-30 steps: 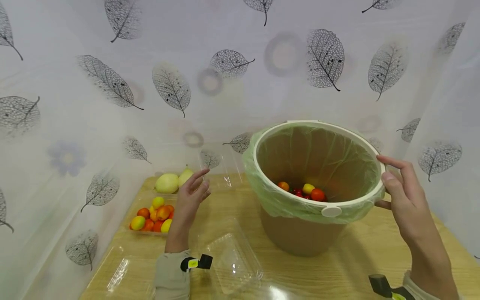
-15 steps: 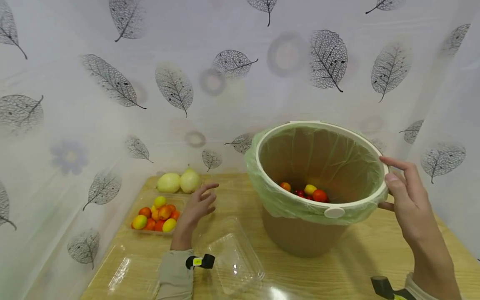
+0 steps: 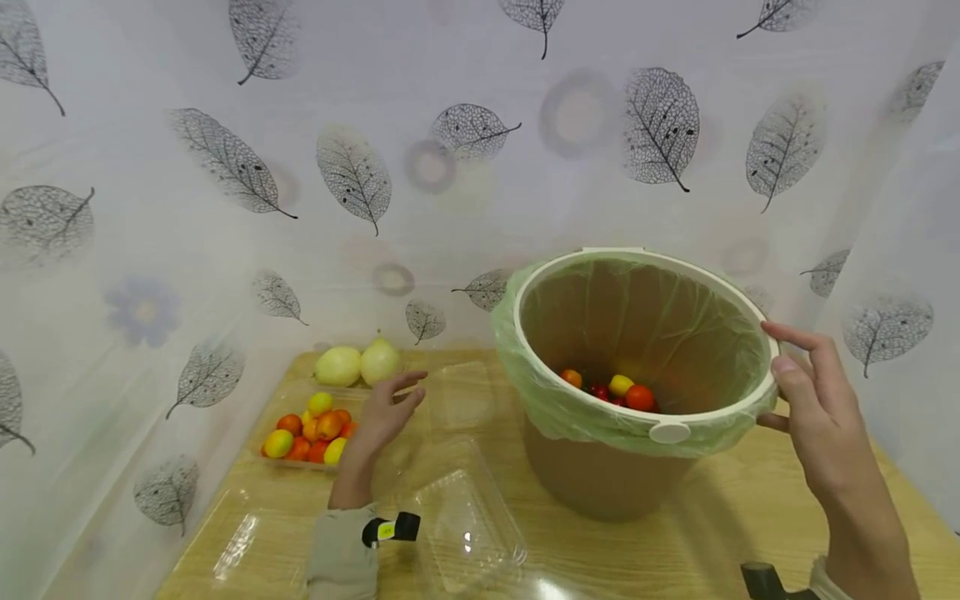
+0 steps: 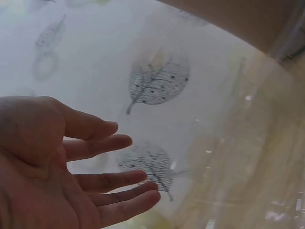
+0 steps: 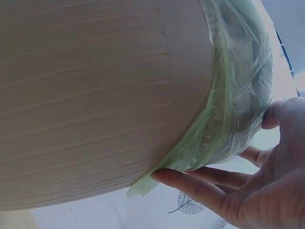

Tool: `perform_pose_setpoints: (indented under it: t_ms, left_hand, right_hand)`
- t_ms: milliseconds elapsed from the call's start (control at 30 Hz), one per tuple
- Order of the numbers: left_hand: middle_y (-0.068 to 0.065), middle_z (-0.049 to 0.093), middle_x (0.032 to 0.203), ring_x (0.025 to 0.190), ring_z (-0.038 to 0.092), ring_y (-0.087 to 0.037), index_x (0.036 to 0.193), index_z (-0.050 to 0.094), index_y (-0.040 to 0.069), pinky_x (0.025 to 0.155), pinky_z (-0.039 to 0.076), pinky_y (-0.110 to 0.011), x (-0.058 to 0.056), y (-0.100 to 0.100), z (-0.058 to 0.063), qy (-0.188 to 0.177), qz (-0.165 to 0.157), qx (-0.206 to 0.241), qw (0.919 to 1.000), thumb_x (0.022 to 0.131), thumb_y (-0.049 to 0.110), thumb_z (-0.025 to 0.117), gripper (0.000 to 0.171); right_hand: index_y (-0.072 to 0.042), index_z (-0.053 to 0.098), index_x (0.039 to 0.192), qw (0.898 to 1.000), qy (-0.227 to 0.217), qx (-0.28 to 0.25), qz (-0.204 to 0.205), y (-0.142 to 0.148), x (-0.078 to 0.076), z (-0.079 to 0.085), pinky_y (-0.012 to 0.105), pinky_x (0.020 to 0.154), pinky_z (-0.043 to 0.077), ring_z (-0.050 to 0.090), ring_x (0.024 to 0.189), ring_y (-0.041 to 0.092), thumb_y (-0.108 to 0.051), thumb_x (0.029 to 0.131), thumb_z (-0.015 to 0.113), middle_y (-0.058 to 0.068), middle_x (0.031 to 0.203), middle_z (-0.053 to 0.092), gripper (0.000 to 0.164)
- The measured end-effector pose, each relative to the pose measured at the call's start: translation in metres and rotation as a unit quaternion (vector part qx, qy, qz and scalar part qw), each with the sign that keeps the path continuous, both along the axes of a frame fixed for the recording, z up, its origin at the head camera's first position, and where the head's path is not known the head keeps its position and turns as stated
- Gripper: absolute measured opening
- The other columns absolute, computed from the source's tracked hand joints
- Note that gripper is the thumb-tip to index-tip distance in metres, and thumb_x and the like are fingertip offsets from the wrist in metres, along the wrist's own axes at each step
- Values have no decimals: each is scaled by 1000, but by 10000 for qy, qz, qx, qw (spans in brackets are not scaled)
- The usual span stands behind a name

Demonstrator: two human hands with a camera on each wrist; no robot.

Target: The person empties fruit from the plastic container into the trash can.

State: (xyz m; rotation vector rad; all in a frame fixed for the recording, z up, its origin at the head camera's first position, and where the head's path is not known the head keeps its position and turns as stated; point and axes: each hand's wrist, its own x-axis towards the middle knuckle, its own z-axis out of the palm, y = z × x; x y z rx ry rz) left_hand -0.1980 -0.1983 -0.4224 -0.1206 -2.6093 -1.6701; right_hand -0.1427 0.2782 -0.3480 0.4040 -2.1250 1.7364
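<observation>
One wooden table (image 3: 720, 542) bears a tan bin (image 3: 600, 479) — green bag (image 3: 540, 400) over its rim (image 3: 615, 252) — and, leftward, a clear tray (image 3: 300, 464). The right hand (image 3: 828, 425) grips that rim; the left hand (image 3: 382, 417), fingers relaxed, hovers beside the tray. Orange and yellow fruits (image 3: 639, 397) lie in both.

Curtained-off workspace here, wider building impossible to tell: leaf-printed translucent sheeting (image 3: 465, 221) hangs behind and beside wood-grain desk (image 3: 622, 558)!

Head camera facing forward and down over table (image 3: 600, 562), left wrist camera close by left hand (image 4: 57, 186), facing curtain (image 4: 95, 71), right wrist camera close beside bin (image 5: 90, 105), which head view shares
</observation>
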Motion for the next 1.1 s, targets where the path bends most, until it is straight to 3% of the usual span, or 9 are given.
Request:
perform_pose_setpoints:
  t_ms: [233, 433, 467, 533, 667, 800, 900, 967, 1100]
  left_hand:
    - [-21, 55, 145, 131, 55, -40, 136, 61, 1, 105, 48, -54, 18, -21, 27, 439, 850, -107, 9954, 106, 8, 54, 32]
    - [-18, 60, 139, 128, 58, -33, 132, 66, 3, 97, 50, -22, 36, -54, 36, 976, 1707, -394, 9797, 106, 10, 54, 29]
    - [-18, 61, 138, 127, 59, -33, 131, 66, 3, 98, 50, -22, 38, -61, 35, 1034, 1871, -430, 9759, 106, 10, 55, 29]
    - [-20, 63, 135, 125, 60, -34, 129, 67, 1, 101, 52, -29, 41, -75, 32, 1124, 2221, -522, 9671, 105, 10, 54, 28]
    - [-24, 65, 128, 121, 61, -39, 126, 68, 0, 104, 47, -58, 45, -106, 20, 1165, 2816, -849, 9487, 104, 8, 53, 28]
    - [-29, 59, 135, 129, 53, -46, 132, 63, -1, 108, 40, -63, 48, -134, 9, 607, 2983, -1093, 9462, 104, 11, 51, 33]
    - [-34, 45, 147, 136, 42, -52, 141, 54, -1, 111, 34, -65, 50, -152, 2, -176, 2795, -1330, 9507, 105, 16, 49, 40]
    - [-35, 40, 149, 132, 41, -53, 146, 49, 0, 106, 37, -63, 50, -163, -4, -615, 2636, -1523, 9506, 106, 20, 48, 45]
    - [-37, 38, 150, 125, 41, -52, 148, 44, -1, 97, 38, -60, 50, -174, -9, -1121, 2372, -1857, 9469, 106, 25, 43, 50]
  right_hand:
    - [-11, 42, 152, 9998, 26, -160, 96, 0, 0, -2, 21, 65, 58, 66, 107, 5, -13, 111, 37, -4, 127, 67, 41]
    - [-11, 41, 153, 9999, 30, 93, -70, 2, 0, -1, 20, 65, 57, 66, 107, 3, -14, 111, 37, -5, 126, 67, 42]
    - [-11, 41, 153, 10000, 31, 70, -59, 3, 0, -1, 20, 65, 57, 65, 107, 3, -14, 111, 37, -5, 127, 67, 42]
    - [-11, 42, 153, 10000, 32, -17, -7, 3, -1, -1, 19, 65, 57, 65, 107, 4, -13, 111, 37, -5, 127, 68, 42]
    - [-11, 40, 153, 10000, 41, 83, -20, 3, -2, -3, 19, 65, 57, 65, 109, 3, -14, 111, 36, -5, 130, 65, 43]
    - [-11, 39, 155, 9991, 66, 361, -196, 3, -2, -3, 20, 65, 57, 65, 107, 2, -15, 112, 35, -5, 132, 61, 44]
    - [-10, 38, 156, 9982, 96, 525, -282, 2, -3, -2, 20, 65, 57, 65, 107, 2, -16, 112, 34, -4, 132, 59, 44]
    - [-11, 37, 156, 9979, 91, 569, -293, 2, -3, -2, 20, 65, 57, 65, 108, 2, -16, 112, 34, -3, 133, 57, 45]
    - [-12, 36, 156, 9973, 53, 638, -348, 1, -3, -2, 19, 65, 57, 64, 108, 2, -16, 112, 33, -3, 133, 56, 45]
